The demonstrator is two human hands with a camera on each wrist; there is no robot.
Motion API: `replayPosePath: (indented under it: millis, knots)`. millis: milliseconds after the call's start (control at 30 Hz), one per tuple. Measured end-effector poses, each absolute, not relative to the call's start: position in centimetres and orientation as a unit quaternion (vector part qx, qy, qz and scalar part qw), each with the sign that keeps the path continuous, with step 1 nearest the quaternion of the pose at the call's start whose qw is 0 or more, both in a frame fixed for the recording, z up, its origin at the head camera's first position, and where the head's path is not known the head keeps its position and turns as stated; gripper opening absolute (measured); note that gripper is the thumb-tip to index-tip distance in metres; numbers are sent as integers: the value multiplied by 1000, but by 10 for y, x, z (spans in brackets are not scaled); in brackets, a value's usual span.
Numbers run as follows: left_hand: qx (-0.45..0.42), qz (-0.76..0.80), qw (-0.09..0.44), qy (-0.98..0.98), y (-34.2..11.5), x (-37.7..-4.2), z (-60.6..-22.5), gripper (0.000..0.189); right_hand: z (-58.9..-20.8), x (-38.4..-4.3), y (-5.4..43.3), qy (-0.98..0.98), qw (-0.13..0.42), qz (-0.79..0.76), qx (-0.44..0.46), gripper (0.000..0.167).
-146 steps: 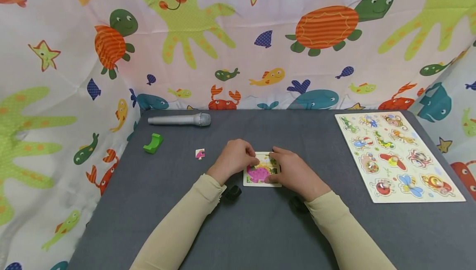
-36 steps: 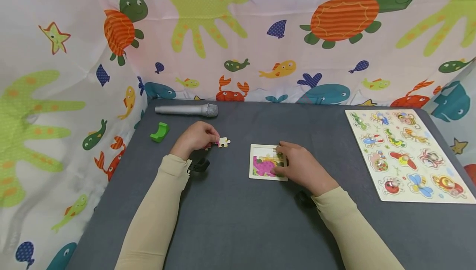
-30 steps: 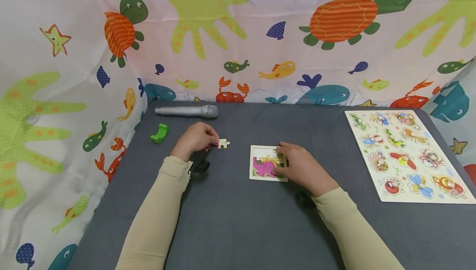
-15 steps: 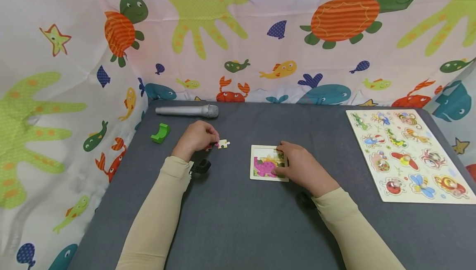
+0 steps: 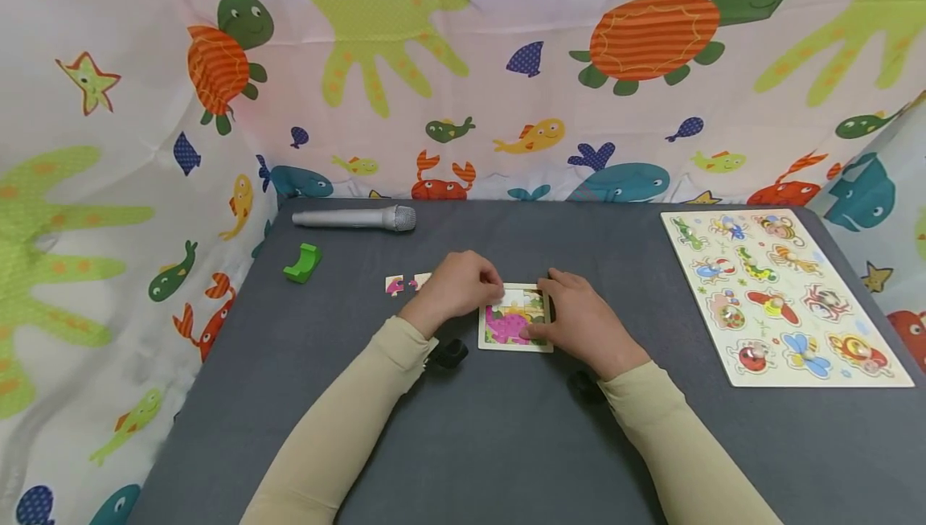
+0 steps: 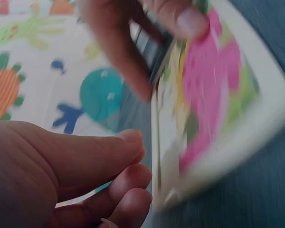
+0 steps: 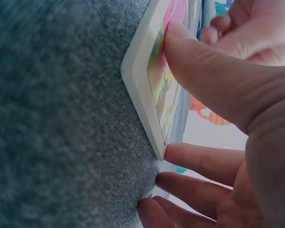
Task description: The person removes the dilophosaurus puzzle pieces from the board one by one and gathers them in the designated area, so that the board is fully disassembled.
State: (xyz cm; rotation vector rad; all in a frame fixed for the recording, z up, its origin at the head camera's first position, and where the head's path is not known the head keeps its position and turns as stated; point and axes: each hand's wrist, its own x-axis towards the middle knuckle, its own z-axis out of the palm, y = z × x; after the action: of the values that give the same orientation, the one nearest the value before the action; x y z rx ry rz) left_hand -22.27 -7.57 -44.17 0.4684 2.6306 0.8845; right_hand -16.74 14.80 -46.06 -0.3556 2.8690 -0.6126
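A small jigsaw puzzle tray with a pink animal picture lies before me, its upper part showing pale. My right hand steadies it, thumb on the picture and index finger at the corner in the right wrist view. Beside the tray's upper left rim is my left hand, thumb meeting curled fingers. In the left wrist view, its fingertips come close to the blurred rim. I cannot tell whether a piece is between them. Two loose jigsaw pieces lie left: one pink-and-white piece, and another piece partly behind the left hand.
A grey microphone lies at the back left, with a green curved block in front of it. A large insect puzzle board occupies the right side. Patterned cloth hangs behind the grey table.
My left hand has left the loose pieces and moved right to the tray; both pieces now lie uncovered or partly uncovered. My right hand stays on the tray. The head view has shifted slightly.
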Motion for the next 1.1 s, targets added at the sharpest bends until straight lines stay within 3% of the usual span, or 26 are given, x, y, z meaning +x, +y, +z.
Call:
replayPosePath:
  millis: [267,900,1100]
  knots:
    - [170,312,181,917,-42,-223,-447,9,-460,-167,147,962,95,-222,-129,78]
    - [175,329,167,913,-35,-223,-457,10,-461,-169,153,964,87,-213,-131,78]
    - [174,332,171,911,-34,-222,-457,10,-461,-169,157,963,70,-218,-143,66]
